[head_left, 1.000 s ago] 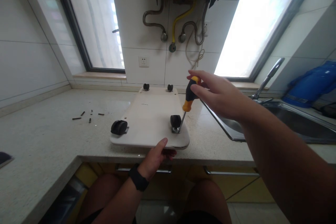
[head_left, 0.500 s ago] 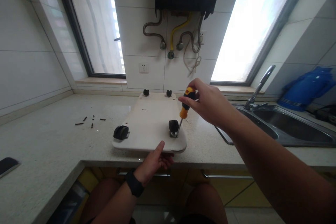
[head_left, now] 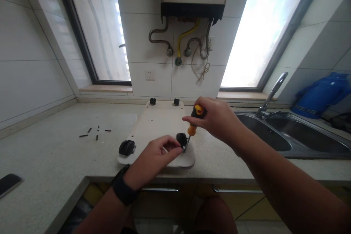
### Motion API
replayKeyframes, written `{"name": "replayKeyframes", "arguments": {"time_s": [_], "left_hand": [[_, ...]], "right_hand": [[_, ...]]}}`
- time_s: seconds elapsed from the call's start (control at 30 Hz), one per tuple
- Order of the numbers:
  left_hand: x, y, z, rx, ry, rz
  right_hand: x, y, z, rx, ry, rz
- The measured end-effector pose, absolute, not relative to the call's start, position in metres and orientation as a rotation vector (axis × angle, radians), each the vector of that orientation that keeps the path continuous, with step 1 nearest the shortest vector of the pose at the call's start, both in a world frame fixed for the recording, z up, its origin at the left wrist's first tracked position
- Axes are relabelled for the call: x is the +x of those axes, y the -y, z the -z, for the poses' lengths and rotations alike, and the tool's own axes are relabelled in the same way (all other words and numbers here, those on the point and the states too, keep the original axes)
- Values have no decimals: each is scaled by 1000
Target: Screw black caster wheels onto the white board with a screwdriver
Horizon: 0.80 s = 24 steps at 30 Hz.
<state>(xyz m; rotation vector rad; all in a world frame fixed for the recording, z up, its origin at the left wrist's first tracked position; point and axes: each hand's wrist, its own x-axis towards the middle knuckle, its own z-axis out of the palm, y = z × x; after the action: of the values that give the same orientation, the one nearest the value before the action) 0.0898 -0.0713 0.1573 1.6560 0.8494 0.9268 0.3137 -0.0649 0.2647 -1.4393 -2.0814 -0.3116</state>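
A white board (head_left: 161,117) lies on the counter with black caster wheels at its corners. My right hand (head_left: 218,117) is closed around the yellow-and-black handle of a screwdriver (head_left: 192,129). The shaft slants down to the metal mount of the near right caster (head_left: 181,139). Beside the tip, my left hand (head_left: 155,157) pinches finger and thumb together at that mount; whatever is between them is too small to make out. The near left caster (head_left: 126,147) sits left of my left hand. Two more, the far left caster (head_left: 153,101) and far right caster (head_left: 176,101), stand at the back.
Several small dark screws (head_left: 83,135) lie scattered on the counter (head_left: 63,161) to the left. A dark flat object (head_left: 10,184) rests at the left edge. On the right are a steel sink (head_left: 276,153), a faucet (head_left: 274,91) and a blue jug (head_left: 320,95).
My left hand has left the board's front edge and come up over it to the near right caster's mount. My right hand keeps the screwdriver at that mount. The view has tilted up slightly.
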Motion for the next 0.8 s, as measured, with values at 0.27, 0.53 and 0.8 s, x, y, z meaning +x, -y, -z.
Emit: {"name": "replayKeyframes", "arguments": {"time_s": [0.27, 0.53, 0.8], "left_hand": [[148, 29, -162, 1717, -853, -1233], [146, 14, -169, 1825, -749, -1145], [140, 5, -177, 1782, -554, -922]], "right_hand": [[302, 61, -262, -1652, 2047, 459], [332, 62, -278, -1226, 2312, -383], [324, 59, -272, -1463, 2070, 74]]}}
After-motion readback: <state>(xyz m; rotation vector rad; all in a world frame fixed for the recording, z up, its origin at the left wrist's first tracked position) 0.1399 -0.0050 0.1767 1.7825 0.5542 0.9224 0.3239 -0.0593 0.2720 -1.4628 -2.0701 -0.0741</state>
